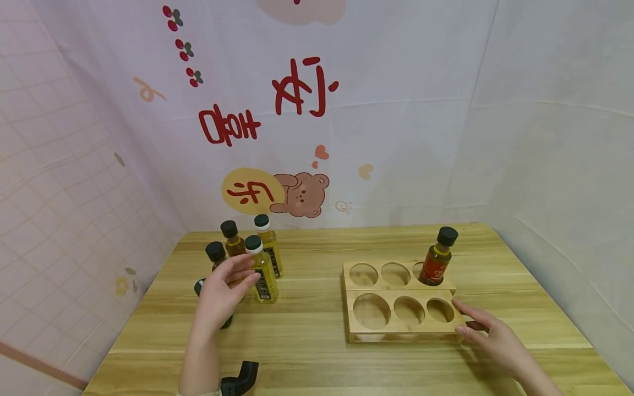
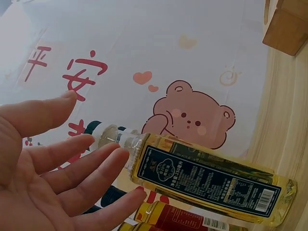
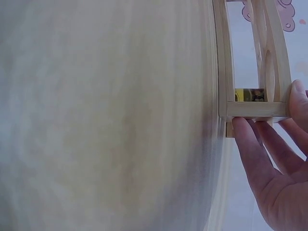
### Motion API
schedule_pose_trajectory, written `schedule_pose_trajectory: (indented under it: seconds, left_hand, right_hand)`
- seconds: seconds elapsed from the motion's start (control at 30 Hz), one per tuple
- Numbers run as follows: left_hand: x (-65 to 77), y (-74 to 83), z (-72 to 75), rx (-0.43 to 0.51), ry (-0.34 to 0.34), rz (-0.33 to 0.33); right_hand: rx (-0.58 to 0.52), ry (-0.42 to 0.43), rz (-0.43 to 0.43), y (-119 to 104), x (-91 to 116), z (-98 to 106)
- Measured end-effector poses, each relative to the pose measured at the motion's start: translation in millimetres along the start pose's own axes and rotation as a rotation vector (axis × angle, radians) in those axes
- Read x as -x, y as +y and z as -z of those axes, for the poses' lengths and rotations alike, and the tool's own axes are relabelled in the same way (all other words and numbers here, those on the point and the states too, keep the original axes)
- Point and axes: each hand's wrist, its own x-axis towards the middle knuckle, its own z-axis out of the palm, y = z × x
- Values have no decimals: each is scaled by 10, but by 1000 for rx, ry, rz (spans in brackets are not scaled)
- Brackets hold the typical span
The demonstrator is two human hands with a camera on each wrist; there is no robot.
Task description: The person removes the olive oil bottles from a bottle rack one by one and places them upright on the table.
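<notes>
My left hand [image 1: 225, 289] is beside a clear oil bottle [image 1: 264, 278] with a dark green cap, its fingers spread and loosely bent. In the left wrist view the palm is bare, and the fingertips are close to the neck of that bottle, whose dark label [image 2: 204, 183] faces the camera. On the right, my right hand [image 1: 495, 338] grips the end of a two-tier wooden bottle rack [image 1: 403, 324] with round holes. The right wrist view has its fingers [image 3: 255, 163] against the end of the rack. A red-labelled bottle [image 1: 436, 267] stands tilted in the rack's back right hole.
Behind the left hand stand another clear oil bottle [image 1: 271, 253] and dark-capped bottles [image 1: 234, 242], partly hidden. The light wooden table [image 1: 307, 352] ends at a printed cloth backdrop [image 1: 396, 137]. A black wrist mount [image 1: 241, 379] sits at the left cuff.
</notes>
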Motion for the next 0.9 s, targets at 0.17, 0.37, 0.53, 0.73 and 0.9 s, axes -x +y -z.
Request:
schedule_pose_trajectory:
  seconds: [0.17, 0.37, 0.53, 0.73, 0.9]
  left_hand:
    - [15, -26, -79, 4, -44, -26]
    - [-17, -55, -236, 32, -95, -25]
    - [-36, -48, -402, 70, -142, -45]
    - [-65, -70, -619, 116, -219, -66]
    - [-65, -90, -814, 114, -277, -103]
  right_hand:
    - [-21, -10, -14, -6, 0, 0]
    - [-22, -4, -6, 3, -1, -7]
    - [-15, -6, -6, 7, -5, -7]
    - [-27, -10, -4, 14, -8, -8]
    - [-29, -6, 8, 26, -7, -11]
